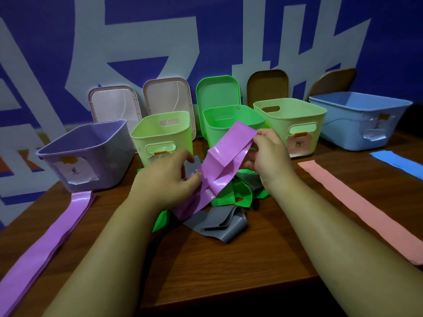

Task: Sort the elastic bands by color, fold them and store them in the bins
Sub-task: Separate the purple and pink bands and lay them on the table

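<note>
Both hands hold one purple elastic band [225,160] above a tangled pile. My right hand [266,154] pinches its upper end, and my left hand [170,179] grips it lower down. Under it lie green bands [238,195] and grey bands [219,221]. Flat on the table lie a purple band [43,245] at the left, a pink band [364,205] at the right and a blue band [398,162] at the far right. A row of open bins stands behind: purple [91,154], light green [158,138], bright green [215,129], pale green [295,126] and blue [359,124].
Several lids lean against the blue and white wall behind the bins: two clear pink ones [114,104], a green one [217,90] and two brown ones [267,85]. The wooden table's front edge [229,291] runs just below my forearms.
</note>
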Demonstrator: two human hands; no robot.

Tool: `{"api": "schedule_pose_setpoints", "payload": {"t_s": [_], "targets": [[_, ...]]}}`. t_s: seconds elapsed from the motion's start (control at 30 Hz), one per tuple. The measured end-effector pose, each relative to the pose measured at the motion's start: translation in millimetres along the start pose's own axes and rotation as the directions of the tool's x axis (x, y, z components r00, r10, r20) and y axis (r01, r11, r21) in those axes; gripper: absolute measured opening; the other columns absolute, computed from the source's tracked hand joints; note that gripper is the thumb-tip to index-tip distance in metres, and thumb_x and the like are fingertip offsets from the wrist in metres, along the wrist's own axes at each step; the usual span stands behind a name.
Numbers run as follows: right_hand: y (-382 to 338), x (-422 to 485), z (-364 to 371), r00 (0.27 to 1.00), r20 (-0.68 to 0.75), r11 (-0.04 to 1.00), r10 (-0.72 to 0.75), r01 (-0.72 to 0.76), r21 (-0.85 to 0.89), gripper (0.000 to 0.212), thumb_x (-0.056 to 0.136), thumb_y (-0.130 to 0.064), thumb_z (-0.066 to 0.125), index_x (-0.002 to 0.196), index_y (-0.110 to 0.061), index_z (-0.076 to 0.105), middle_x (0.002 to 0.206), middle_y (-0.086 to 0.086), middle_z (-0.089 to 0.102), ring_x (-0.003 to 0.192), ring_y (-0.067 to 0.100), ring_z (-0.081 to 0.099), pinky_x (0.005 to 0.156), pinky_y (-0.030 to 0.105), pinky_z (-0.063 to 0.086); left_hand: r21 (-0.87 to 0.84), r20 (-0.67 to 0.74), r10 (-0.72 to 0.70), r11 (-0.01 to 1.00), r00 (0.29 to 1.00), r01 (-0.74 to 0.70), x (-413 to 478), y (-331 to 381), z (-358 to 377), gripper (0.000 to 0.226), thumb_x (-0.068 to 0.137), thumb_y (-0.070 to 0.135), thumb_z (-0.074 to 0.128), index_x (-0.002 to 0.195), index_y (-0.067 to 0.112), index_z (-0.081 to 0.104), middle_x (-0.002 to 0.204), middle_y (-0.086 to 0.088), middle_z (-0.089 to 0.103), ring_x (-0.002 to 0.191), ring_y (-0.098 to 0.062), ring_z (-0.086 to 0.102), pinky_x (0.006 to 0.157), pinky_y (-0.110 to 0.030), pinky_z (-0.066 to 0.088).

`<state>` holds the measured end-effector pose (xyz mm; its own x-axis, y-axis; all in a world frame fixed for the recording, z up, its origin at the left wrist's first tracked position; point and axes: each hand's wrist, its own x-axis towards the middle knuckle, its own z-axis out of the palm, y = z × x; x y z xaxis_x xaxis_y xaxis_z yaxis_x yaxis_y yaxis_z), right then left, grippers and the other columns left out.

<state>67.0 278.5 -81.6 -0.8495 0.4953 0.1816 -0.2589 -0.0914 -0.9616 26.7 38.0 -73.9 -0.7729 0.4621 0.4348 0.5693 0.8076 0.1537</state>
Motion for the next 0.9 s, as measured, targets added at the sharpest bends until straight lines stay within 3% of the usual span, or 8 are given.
{"api": "schedule_pose_setpoints", "payload": {"t_s": [0.07, 0.17, 0.23, 0.3, 0.4, 0.5, 0.7, 0.9], "targets": [[0, 0, 1, 1.000, 0.003, 0.999, 0.009, -0.009, 0.032, 0.015, 0.108, -0.019, 0.045, 0.115, -0.020, 0.059, 0.110, 0.014, 0.073, 0.098, 0.032, 0.076, 0.073, 0.040, 0.065, 0.055, -0.077, 0.032, 0.998, 0.997, -0.027, -1, 6, 1, 0.047, 0.089, 0.071, 0.052, 0.125, 0.041, 0.055, 0.099, 0.015, 0.062, 0.091, -0.014, 0.061, 0.069, -0.035, 0.051], [4, 1, 4, 0.999, 0.007, 0.996, 0.040, -0.041, 0.074, 0.016, 0.107, -0.017, 0.046, 0.115, -0.018, 0.061, 0.105, 0.013, 0.073, 0.094, 0.032, 0.075, 0.067, 0.039, 0.062, -0.108, -0.201, 0.147, 0.979, 0.969, -0.171, -1, 22, -2, 0.048, 0.092, 0.054, 0.068, 0.134, 0.037, 0.052, 0.113, 0.018, 0.052, 0.095, -0.005, 0.052, 0.075, -0.032, 0.049], [4, -1, 6, 0.998, 0.013, 0.995, 0.053, -0.054, 0.084, 0.017, 0.107, -0.018, 0.047, 0.115, -0.017, 0.062, 0.107, 0.015, 0.074, 0.096, 0.035, 0.075, 0.070, 0.045, 0.065, -0.186, -0.185, 0.211, 0.952, 0.960, -0.245, 1, 31, -3, 0.049, 0.093, 0.045, 0.072, 0.137, 0.039, 0.052, 0.124, 0.017, 0.049, 0.101, 0.001, 0.049, 0.082, -0.029, 0.053], [5, -1, 6, 0.998, 0.009, 0.996, 0.058, -0.059, 0.068, 0.018, 0.107, -0.020, 0.047, 0.116, -0.017, 0.062, 0.109, 0.016, 0.074, 0.097, 0.036, 0.076, 0.072, 0.050, 0.066, -0.183, -0.161, 0.274, 0.936, 0.948, -0.302, 3, 33, -1, 0.039, 0.095, 0.040, 0.071, 0.132, 0.039, 0.059, 0.130, 0.014, 0.048, 0.107, -0.002, 0.051, 0.086, -0.034, 0.057], [3, -2, 4, 0.998, 0.003, 0.997, 0.058, -0.058, 0.059, 0.018, 0.107, -0.019, 0.045, 0.115, -0.016, 0.061, 0.108, 0.017, 0.073, 0.092, 0.033, 0.075, 0.063, 0.041, 0.063, -0.242, -0.237, 0.306, 0.901, 0.922, -0.361, 5, 27, 4, 0.022, 0.096, 0.026, 0.073, 0.117, 0.029, 0.073, 0.124, 0.007, 0.055, 0.108, -0.015, 0.059, 0.084, -0.044, 0.058], [3, -4, 4, 0.998, 0.026, 0.999, 0.054, -0.054, 0.002, 0.016, 0.108, -0.019, 0.045, 0.114, -0.017, 0.059, 0.110, 0.019, 0.072, 0.085, 0.032, 0.076, 0.062, 0.042, 0.063, -0.271, -0.340, 0.301, 0.876, 0.891, -0.399, 7, 22, 3, 0.019, 0.093, 0.017, 0.078, 0.111, 0.021, 0.080, 0.121, 0.004, 0.062, 0.109, -0.015, 0.063, 0.083, -0.041, 0.059], [0, -12, 4, 0.998, 0.058, 0.989, -0.029, 0.037, -0.140, 0.012, 0.113, -0.025, 0.049, 0.117, -0.017, 0.057, 0.088, 0.015, 0.075, 0.056, 0.022, 0.068, 0.055, 0.037, 0.059, -0.252, -0.372, 0.368, 0.843, 0.852, -0.474, 23, 29, -30, 0.013, 0.096, 0.018, 0.076, 0.107, 0.017, 0.081, 0.111, 0.004, 0.072, 0.100, -0.014, 0.069, 0.078, -0.041, 0.060], [3, -9, -1, 0.983, 0.020, 0.948, -0.182, 0.181, -0.262, 0.009, 0.110, -0.028, 0.054, 0.104, -0.025, 0.060, 0.086, 0.005, 0.073, 0.067, 0.019, 0.071, 0.057, 0.034, 0.052, -0.154, -0.332, 0.426, 0.856, 0.841, -0.494, 49, 40, -74, 0.014, 0.093, 0.014, 0.080, 0.105, 0.022, 0.081, 0.100, 0.010, 0.074, 0.090, -0.009, 0.069, 0.077, -0.034, 0.059]]}}
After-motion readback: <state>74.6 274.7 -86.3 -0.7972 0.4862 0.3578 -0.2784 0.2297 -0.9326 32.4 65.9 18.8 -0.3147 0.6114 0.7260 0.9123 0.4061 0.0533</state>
